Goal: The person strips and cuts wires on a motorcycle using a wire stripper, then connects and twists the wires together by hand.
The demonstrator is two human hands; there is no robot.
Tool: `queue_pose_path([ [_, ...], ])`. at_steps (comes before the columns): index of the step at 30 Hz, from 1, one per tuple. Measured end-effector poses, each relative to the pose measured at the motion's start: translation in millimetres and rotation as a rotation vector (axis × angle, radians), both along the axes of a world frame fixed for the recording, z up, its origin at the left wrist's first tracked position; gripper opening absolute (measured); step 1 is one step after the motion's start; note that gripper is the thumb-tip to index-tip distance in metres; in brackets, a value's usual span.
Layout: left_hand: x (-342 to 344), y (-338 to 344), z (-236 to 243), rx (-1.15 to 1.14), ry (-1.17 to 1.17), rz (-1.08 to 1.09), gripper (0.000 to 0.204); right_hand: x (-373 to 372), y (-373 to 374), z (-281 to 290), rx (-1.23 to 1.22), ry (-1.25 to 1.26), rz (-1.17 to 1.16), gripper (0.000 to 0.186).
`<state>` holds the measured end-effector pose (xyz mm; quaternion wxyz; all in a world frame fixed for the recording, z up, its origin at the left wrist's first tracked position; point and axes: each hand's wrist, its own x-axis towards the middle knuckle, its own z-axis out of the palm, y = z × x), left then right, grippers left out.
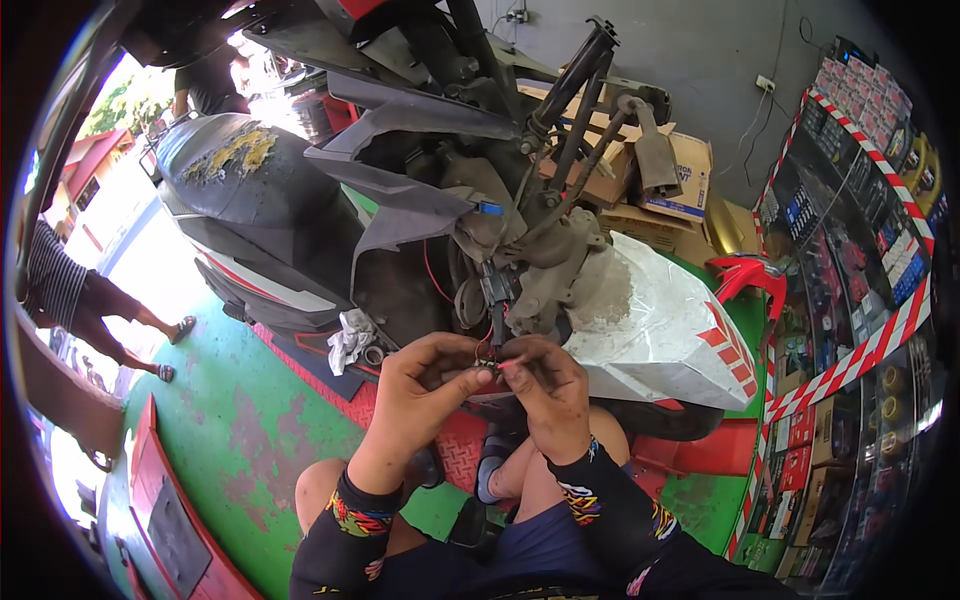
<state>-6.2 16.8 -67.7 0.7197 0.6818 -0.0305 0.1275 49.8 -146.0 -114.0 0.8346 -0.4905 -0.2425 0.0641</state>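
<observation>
My left hand [425, 385] is closed in a pinch, its thumb and fingers on a small dark wire connector [486, 367]. Thin red wires [484, 348] curve up from it. Close beside it, my right hand [547, 390] pinches a short red wire end [513, 361]; the fingertips of both hands nearly meet. Just above them is the opened front of a scooter, with a black plug and cable [494, 290] hanging down. A blue connector [488, 209] shows higher up among the bare parts. My fingers partly hide the small pieces.
The white front fender [660, 320] juts out to the right, and the worn seat [240, 165] is at the left. A crumpled white rag [351, 340] lies on the footboard. Cardboard boxes [690, 175] and a display case [850, 230] stand right. Another person [85, 290] is far left.
</observation>
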Motion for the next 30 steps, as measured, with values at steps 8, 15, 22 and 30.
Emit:
queue_pose_path([
  [8, -8.7, -3.9, 8.0, 0.048, -0.086, 0.077, 0.025, -3.6, 0.5, -0.3, 0.076, 0.067, 0.168, 0.021],
  [15, -6.5, -1.8, 9.3, 0.171, -0.166, 0.087, 0.025, -5.9, 0.1, 3.1, 0.154, 0.077, 0.214, 0.025],
  [22, -6.3, -5.9, 16.0, 0.277, -0.217, 0.184, 0.025, -11.1, 0.5, 17.8, 0.182, 0.121, 0.240, 0.039],
  [30, -0.6, -8.8, 23.6, 0.308, -0.174, 0.278, 0.017, 16.0, 8.5, 44.8, 0.055, 0.163, 0.361, 0.046],
])
